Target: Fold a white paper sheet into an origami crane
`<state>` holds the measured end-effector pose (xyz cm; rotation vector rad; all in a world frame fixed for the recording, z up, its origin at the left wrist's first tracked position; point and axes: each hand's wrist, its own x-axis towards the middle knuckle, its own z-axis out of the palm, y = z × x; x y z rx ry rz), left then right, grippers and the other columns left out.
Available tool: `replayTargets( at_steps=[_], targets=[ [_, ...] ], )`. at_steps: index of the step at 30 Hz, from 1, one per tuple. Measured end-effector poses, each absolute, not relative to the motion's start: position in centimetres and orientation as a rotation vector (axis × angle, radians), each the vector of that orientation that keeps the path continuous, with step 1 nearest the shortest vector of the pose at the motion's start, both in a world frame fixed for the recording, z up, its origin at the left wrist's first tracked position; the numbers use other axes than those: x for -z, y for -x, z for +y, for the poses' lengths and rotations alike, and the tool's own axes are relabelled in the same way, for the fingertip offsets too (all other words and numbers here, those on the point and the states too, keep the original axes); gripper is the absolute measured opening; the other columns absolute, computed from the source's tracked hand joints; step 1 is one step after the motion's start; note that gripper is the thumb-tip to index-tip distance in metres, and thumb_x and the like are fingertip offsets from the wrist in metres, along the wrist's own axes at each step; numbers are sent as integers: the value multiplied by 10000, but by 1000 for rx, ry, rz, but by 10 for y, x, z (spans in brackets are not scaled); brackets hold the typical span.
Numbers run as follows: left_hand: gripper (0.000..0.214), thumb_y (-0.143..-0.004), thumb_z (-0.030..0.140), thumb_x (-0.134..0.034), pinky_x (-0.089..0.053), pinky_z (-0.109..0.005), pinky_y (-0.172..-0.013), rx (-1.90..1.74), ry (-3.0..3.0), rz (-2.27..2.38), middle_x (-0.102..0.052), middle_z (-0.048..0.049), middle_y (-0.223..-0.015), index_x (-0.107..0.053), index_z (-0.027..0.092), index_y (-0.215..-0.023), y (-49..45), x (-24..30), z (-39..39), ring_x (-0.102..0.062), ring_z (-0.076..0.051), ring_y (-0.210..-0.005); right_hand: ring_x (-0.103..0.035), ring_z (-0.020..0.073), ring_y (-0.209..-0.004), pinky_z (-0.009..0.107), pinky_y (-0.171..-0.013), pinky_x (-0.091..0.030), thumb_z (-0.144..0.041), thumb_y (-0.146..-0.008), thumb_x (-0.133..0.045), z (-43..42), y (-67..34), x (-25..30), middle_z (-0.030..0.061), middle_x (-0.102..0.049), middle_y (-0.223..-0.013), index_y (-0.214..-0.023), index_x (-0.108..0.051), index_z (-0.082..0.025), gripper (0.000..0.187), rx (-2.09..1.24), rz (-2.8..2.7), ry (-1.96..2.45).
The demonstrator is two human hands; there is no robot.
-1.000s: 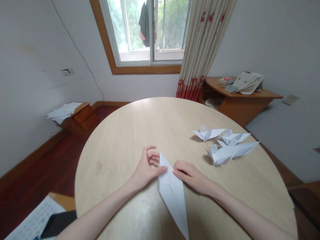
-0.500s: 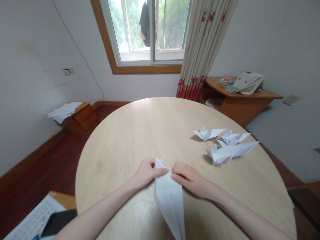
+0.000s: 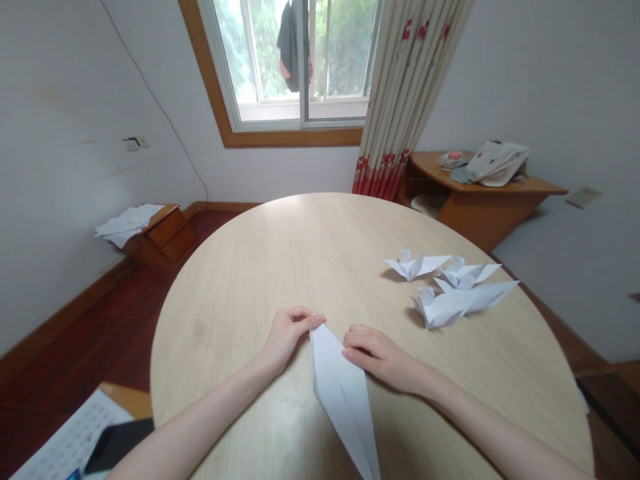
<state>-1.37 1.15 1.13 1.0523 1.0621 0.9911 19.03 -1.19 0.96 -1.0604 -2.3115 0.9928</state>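
Note:
A white folded sheet of paper (image 3: pixel 345 397), long and kite-shaped with a crease down its middle, lies between my hands, its lower tip cut off by the bottom of the view. My left hand (image 3: pixel 295 333) pinches its far tip between thumb and fingers. At the paper's right edge, my right hand (image 3: pixel 377 357) is closed, the thumb on top and the fingers curled, gripping the side. Three folded paper birds stand to the right: a small one (image 3: pixel 413 267), another behind (image 3: pixel 467 273) and a larger one in front (image 3: pixel 457 307).
The round wooden table (image 3: pixel 240 280) fills the middle. At lower left lie a printed sheet (image 3: pixel 63 433) and a dark phone-like object (image 3: pixel 117 445). A small cabinet with papers (image 3: pixel 127 223) stands left; a corner desk (image 3: pixel 500 193) with a cloth bag (image 3: pixel 500 163) stands right.
My left hand has shifted up to the paper's far tip, and the thumb no longer lies across the paper. The paper has turned slightly; my right hand has hardly moved.

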Motion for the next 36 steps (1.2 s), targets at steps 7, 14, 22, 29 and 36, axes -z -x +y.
replayTargets(
  at_steps=[7,14,22,29,36],
  targets=[
    [191,-591,318,-779,-389,-269,-651,-1019,-981,1051,-656,-27,-613,-704,143,-588,12,-10,12,-551,-146,-637,-509,171,-714,303,-684,-397,-422,-979,-315,-12,-188,-10,26,-532,-730,-710,-497,-193,397,-957,-2335,1098],
    [267,-612,398,-759,-407,-252,-620,-1051,-906,1077,-689,-56,-663,-725,133,-605,14,-10,14,-554,-138,-613,-533,187,-736,315,-690,-404,-333,-976,-327,-12,-185,-7,58,-584,-770,-748,-513,-189,328,-873,-2367,1212],
    [266,-619,405,-743,-371,-241,-562,-1119,-974,1114,-642,-35,-567,-740,139,-619,14,-9,15,-504,-123,-541,-525,172,-707,300,-674,-398,-363,-970,-338,-14,-185,-11,38,-573,-754,-734,-492,-199,325,-920,-2303,1208],
    [273,-624,412,-724,-360,-239,-557,-1202,-987,1146,-607,-19,-548,-728,141,-590,17,-15,15,-483,-117,-541,-503,151,-670,277,-633,-363,-291,-911,-430,-13,-186,-10,3,-557,-723,-778,-488,-203,170,-1088,-2070,1256],
    [289,-664,424,-691,-382,-253,-579,-1259,-1105,1188,-604,-19,-562,-715,145,-593,18,-17,13,-503,-135,-575,-428,133,-605,266,-603,-324,-348,-886,-496,-10,-187,-3,-57,-455,-636,-914,-463,-213,142,-1223,-1793,1115]
  ],
)
